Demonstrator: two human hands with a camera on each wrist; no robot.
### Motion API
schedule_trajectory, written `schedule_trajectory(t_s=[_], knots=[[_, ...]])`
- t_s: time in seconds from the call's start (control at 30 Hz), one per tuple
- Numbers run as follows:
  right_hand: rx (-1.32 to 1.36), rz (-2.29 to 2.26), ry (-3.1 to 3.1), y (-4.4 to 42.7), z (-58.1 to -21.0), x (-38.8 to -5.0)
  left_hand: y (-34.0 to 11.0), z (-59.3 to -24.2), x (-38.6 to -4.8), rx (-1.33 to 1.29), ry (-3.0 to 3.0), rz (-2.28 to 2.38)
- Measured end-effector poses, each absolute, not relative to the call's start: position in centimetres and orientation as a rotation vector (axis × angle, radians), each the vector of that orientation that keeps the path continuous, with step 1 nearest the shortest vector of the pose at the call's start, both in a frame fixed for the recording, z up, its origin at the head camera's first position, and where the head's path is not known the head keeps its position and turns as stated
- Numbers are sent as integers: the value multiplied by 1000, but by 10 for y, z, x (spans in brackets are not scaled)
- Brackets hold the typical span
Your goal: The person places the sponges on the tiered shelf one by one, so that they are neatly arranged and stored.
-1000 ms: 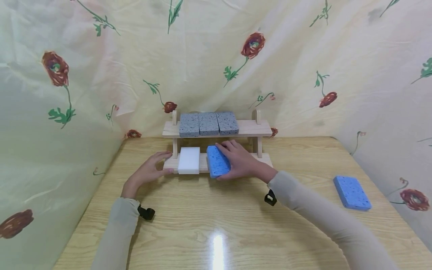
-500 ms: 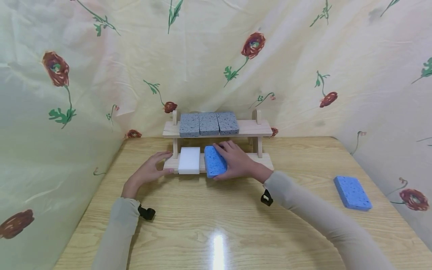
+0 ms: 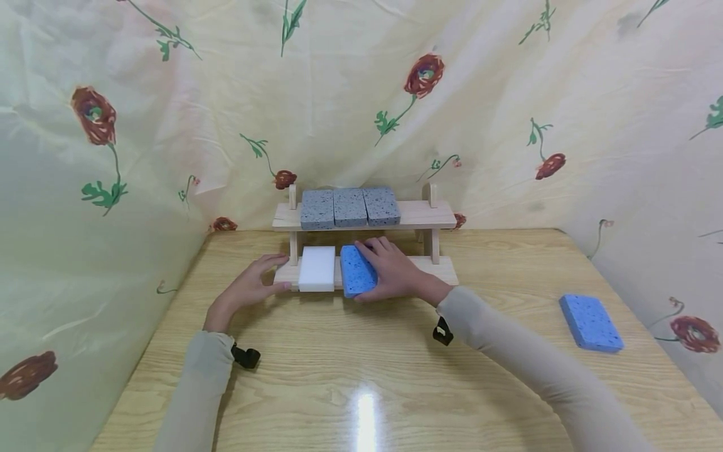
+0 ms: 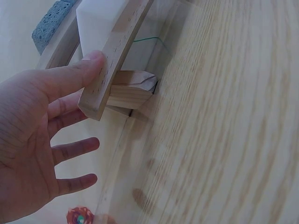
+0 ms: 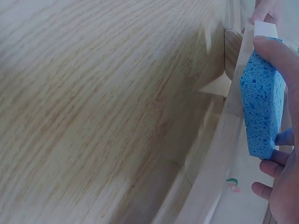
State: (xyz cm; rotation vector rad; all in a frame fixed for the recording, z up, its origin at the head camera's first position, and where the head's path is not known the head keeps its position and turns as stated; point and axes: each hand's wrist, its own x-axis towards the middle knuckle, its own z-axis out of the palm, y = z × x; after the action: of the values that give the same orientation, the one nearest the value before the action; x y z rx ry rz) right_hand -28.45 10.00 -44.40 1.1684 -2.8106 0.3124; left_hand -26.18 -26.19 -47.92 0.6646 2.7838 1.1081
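My right hand [image 3: 395, 273] grips a speckled blue sponge [image 3: 357, 271] between thumb and fingers on the lower board of a small wooden rack [image 3: 443, 269]. A narrow gap lies between that sponge and the white block [image 3: 317, 269] to its left. In the right wrist view the thumb is at one end of the blue sponge [image 5: 261, 100], with fingertips at the other end. My left hand [image 3: 248, 289] holds the left end of the lower board; in the left wrist view its thumb presses on the board [image 4: 110, 70] while the outer fingers spread apart.
Three grey speckled sponges [image 3: 350, 208] lie side by side on the upper board [image 3: 426, 215]. Another blue sponge [image 3: 591, 322] lies on the table at the right. A flowered cloth [image 3: 339, 94] hangs behind the rack and along both sides.
My right hand and the blue sponge have moved slightly left, closer to the white block. My left hand has stayed in place.
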Motion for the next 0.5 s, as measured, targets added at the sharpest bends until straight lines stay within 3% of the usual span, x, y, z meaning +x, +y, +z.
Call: schedule_trajectory(t_s=[0.5], knots=[[1150, 358, -2834, 96, -449, -287, -262, -480, -263, 676, 2801, 1088]])
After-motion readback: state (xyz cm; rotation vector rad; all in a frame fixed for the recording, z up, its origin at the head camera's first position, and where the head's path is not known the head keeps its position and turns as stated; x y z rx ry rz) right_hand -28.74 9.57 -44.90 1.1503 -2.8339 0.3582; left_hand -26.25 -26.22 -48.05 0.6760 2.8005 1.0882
